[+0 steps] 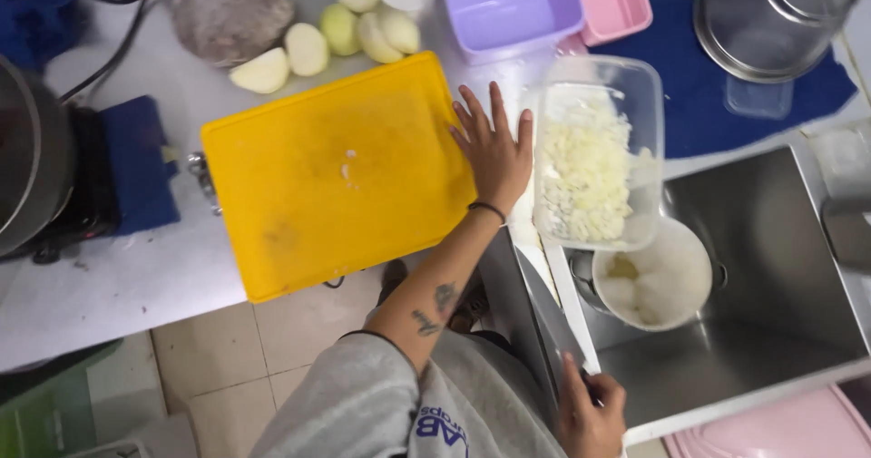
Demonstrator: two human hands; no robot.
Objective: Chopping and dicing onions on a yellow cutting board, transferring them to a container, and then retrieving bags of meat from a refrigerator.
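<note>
Two hands busy: your left hand (494,154) lies flat, fingers spread, on the right edge of the yellow cutting board (331,177); your right hand (590,413) grips a knife (549,317) below the board's right corner. Chopped onion fills the clear container (594,154) just right of the board. Board cleared; peeled onion halves (331,32) above it need fetching.

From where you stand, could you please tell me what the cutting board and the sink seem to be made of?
Cutting board: apparently plastic, since it is uniformly bright yellow with a matte, faintly stained face. Sink: likely stainless steel, grey with a brushed sheen.
</note>
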